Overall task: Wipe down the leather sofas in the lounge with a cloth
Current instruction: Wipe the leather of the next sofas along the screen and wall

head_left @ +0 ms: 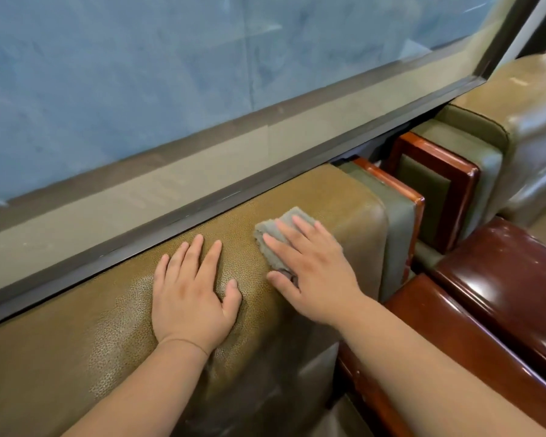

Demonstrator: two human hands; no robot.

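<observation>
Above, seen from the head camera: two bare hands rest on the rounded top of an olive-green leather sofa back (344, 197), which runs along a dark window frame (158, 222) with blue-tinted glass (139, 74) behind it. Left hand (193, 294): fingers straight and slightly spread, palm pressed flat on the leather, holding nothing. Right hand (309, 272): fingers straight and extended, pressing a small grey cloth (273, 230) flat against the sofa back; the fingers are not curled round the cloth. The cloth lies on the top of the sofa back near its right end, partly covered by the right hand's fingers, with its folded edge showing beyond the fingertips and along the thumb side. The two hands lie near each other, apart, the left just to the left of the cloth. At the right end of the sofa back, a grey-green side panel is edged with glossy reddish-brown wood trim (397, 190). Just beside it stands a second sofa (524, 143) in the same greenish leather, its own end panel framed in the same wood. Lower right: two polished dark wooden armrests (501, 285) run side by side, showing bright reflections.
</observation>
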